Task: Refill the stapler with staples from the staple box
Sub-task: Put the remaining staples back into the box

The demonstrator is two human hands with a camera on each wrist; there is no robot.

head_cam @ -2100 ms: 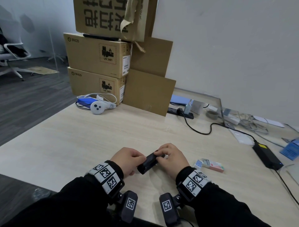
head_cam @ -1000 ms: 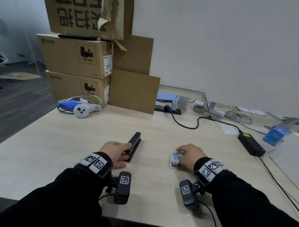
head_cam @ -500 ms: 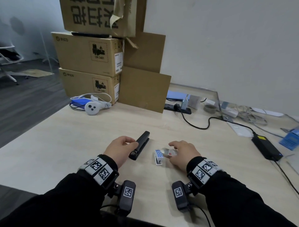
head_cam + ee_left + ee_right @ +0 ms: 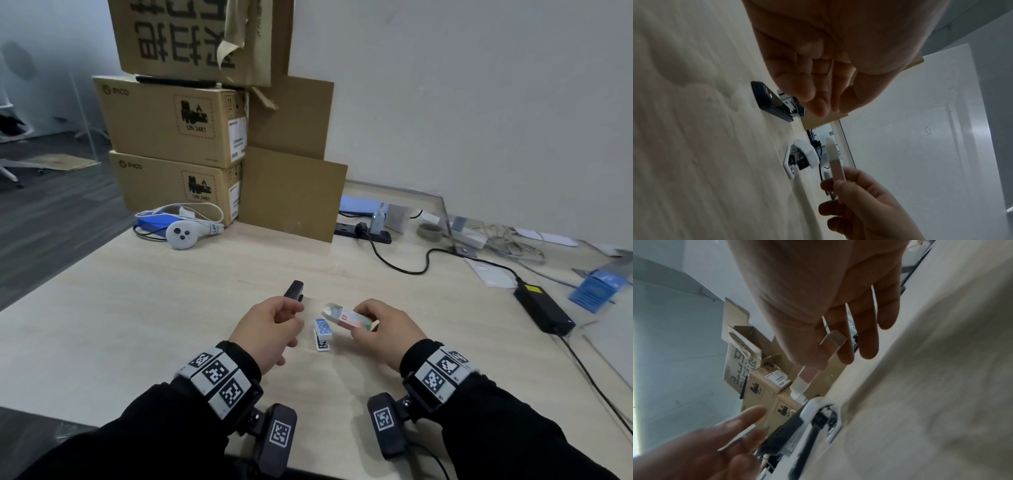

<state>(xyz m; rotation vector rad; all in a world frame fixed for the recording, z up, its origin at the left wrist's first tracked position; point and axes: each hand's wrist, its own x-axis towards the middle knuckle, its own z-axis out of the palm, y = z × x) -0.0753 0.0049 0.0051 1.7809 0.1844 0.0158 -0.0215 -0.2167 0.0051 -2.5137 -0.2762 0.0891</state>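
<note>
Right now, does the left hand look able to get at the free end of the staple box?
Probably yes. The left hand is empty and close beside the staple box, which the right hand holds with its free end pointing toward it; nothing lies between.

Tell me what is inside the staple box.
The staple box, gripped by the right hand, has its end flap open. Only pale cardboard shows at that opening; the walls cover the inside, so no staples can be seen.
</note>
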